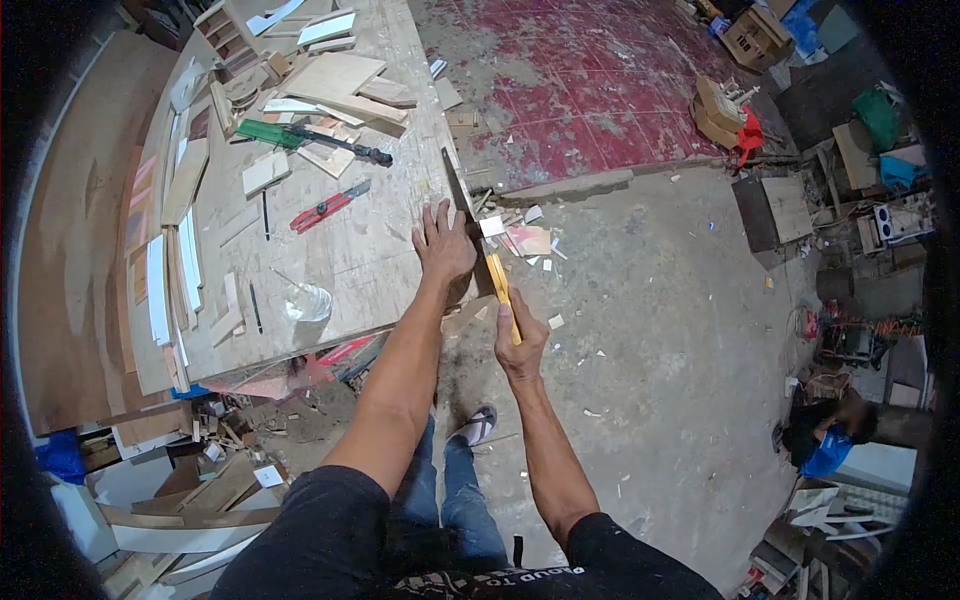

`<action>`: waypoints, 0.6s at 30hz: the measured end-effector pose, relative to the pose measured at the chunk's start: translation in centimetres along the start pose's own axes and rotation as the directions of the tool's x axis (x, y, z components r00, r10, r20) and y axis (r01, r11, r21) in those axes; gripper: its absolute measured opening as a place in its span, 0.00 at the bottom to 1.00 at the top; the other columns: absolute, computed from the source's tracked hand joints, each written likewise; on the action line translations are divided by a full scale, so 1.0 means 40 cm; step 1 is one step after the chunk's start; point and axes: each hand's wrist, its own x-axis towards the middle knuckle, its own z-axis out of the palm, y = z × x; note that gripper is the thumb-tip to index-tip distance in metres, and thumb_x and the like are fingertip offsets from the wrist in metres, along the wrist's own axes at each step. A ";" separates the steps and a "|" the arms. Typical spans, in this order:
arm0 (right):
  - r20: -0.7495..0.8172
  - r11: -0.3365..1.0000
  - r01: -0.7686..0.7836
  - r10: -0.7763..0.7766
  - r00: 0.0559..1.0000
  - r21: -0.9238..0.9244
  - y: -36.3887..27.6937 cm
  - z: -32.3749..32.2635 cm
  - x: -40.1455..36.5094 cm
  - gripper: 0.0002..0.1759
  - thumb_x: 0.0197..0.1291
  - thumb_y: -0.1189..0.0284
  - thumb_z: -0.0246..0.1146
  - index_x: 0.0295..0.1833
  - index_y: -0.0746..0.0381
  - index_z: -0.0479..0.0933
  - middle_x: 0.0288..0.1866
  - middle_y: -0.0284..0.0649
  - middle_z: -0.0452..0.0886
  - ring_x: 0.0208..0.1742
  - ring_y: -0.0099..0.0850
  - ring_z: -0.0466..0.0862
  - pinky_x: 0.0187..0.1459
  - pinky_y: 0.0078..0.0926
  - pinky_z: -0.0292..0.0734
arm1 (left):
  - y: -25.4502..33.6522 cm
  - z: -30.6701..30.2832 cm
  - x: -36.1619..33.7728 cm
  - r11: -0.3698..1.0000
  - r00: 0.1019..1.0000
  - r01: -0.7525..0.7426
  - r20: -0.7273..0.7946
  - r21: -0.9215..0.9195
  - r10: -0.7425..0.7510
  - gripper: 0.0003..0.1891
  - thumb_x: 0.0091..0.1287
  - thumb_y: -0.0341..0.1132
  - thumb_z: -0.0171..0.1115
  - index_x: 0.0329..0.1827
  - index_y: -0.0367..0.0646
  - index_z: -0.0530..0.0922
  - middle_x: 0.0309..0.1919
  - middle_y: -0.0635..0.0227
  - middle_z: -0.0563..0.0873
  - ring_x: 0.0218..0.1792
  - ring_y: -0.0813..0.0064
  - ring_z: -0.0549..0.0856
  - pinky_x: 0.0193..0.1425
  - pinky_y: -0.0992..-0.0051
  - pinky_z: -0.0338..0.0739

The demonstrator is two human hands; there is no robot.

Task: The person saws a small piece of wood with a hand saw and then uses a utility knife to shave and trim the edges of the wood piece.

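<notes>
A handsaw stands at the right edge of the wooden workbench (370, 270), its dark blade (456, 180) seen nearly edge-on. My right hand (521, 335) is wrapped round its yellow handle (498, 275). My left hand (444, 244) lies spread at the bench edge, beside the blade. A small white-faced piece (492, 227) juts out past the edge, right of the blade. Whatever lies under my left palm is hidden. Left of that hand are a red utility knife (325, 209) and a clear cup (308, 303).
Wood strips and boards (340, 80) and a green-and-black tool (290, 136) lie across the bench's far part. Offcuts (530, 240) litter the concrete floor. Cardboard boxes (718, 110) stand at the back right. A crouching person (835, 430) is at the far right.
</notes>
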 end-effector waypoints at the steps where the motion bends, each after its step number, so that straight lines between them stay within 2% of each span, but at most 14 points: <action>1: -0.002 1.000 -0.004 0.004 1.000 0.004 0.003 -0.003 -0.001 0.19 0.66 0.76 0.60 0.60 0.73 0.78 0.43 0.58 0.87 0.35 0.33 0.89 0.37 0.26 0.80 | 0.002 0.000 -0.001 1.000 1.000 0.000 0.003 0.012 0.000 0.30 0.66 0.39 0.53 0.73 0.50 0.65 0.80 0.60 0.50 0.81 0.48 0.39 0.74 0.31 0.42; 3: 0.024 0.999 -0.036 0.035 0.999 0.039 0.007 -0.003 -0.001 0.19 0.65 0.75 0.60 0.61 0.69 0.78 0.50 0.59 0.84 0.38 0.40 0.90 0.37 0.30 0.82 | 0.004 -0.007 -0.001 1.000 1.000 0.004 0.005 0.027 -0.004 0.29 0.66 0.39 0.53 0.73 0.51 0.65 0.80 0.60 0.50 0.81 0.48 0.39 0.74 0.31 0.42; 4: 0.025 0.998 -0.043 0.042 0.999 0.041 0.009 0.000 -0.005 0.19 0.65 0.75 0.60 0.61 0.69 0.78 0.50 0.59 0.84 0.38 0.40 0.90 0.37 0.30 0.82 | 0.007 -0.011 -0.004 1.000 1.000 0.007 0.006 0.012 -0.007 0.28 0.68 0.40 0.51 0.73 0.51 0.65 0.80 0.60 0.50 0.81 0.48 0.39 0.75 0.32 0.41; 6: -0.056 0.998 0.057 -0.055 0.997 0.028 0.014 0.006 -0.017 0.20 0.64 0.77 0.61 0.61 0.69 0.78 0.46 0.58 0.85 0.32 0.38 0.90 0.32 0.28 0.81 | 0.012 -0.011 -0.009 1.000 1.000 0.006 0.017 0.001 -0.006 0.26 0.70 0.40 0.49 0.73 0.52 0.66 0.81 0.59 0.50 0.81 0.47 0.39 0.75 0.33 0.40; 9: -0.079 0.996 0.087 -0.086 0.993 0.017 0.018 -0.036 -0.078 0.21 0.62 0.79 0.62 0.61 0.70 0.78 0.41 0.58 0.86 0.27 0.33 0.88 0.27 0.26 0.78 | 0.008 -0.017 -0.009 1.000 1.000 -0.005 0.024 0.014 0.005 0.26 0.71 0.41 0.50 0.73 0.53 0.66 0.80 0.59 0.51 0.81 0.47 0.39 0.75 0.32 0.40; 11: 0.028 0.993 -0.112 0.111 0.993 0.028 0.015 -0.114 -0.192 0.21 0.61 0.81 0.62 0.61 0.71 0.78 0.40 0.59 0.86 0.26 0.29 0.86 0.26 0.24 0.77 | 0.009 -0.011 -0.007 1.000 1.000 -0.001 0.018 -0.010 0.001 0.25 0.71 0.44 0.51 0.71 0.55 0.67 0.80 0.58 0.51 0.81 0.45 0.39 0.74 0.31 0.41; 13: 0.042 0.989 -0.137 0.139 0.989 -0.056 0.005 -0.196 -0.305 0.21 0.61 0.81 0.62 0.61 0.73 0.78 0.36 0.55 0.86 0.25 0.27 0.85 0.27 0.23 0.77 | 0.020 -0.023 -0.015 1.000 0.999 0.004 0.040 -0.024 -0.003 0.23 0.72 0.46 0.52 0.69 0.56 0.68 0.80 0.58 0.51 0.81 0.45 0.40 0.74 0.31 0.41; 15: -0.002 0.993 -0.071 0.071 0.997 -0.095 -0.064 -0.263 -0.350 0.21 0.62 0.80 0.62 0.61 0.73 0.78 0.33 0.52 0.86 0.25 0.28 0.84 0.28 0.23 0.77 | 0.015 -0.018 -0.007 0.999 1.000 -0.004 0.016 -0.036 0.005 0.20 0.72 0.49 0.52 0.64 0.58 0.71 0.80 0.57 0.52 0.81 0.45 0.40 0.73 0.30 0.41; 18: -0.026 0.979 -0.128 0.126 0.992 -0.159 -0.117 -0.351 -0.393 0.21 0.62 0.79 0.61 0.61 0.74 0.77 0.34 0.52 0.87 0.24 0.29 0.84 0.29 0.24 0.77 | 0.018 -0.027 -0.007 0.998 0.999 0.009 0.042 -0.059 -0.007 0.20 0.72 0.49 0.53 0.64 0.58 0.71 0.80 0.57 0.52 0.81 0.45 0.40 0.73 0.30 0.40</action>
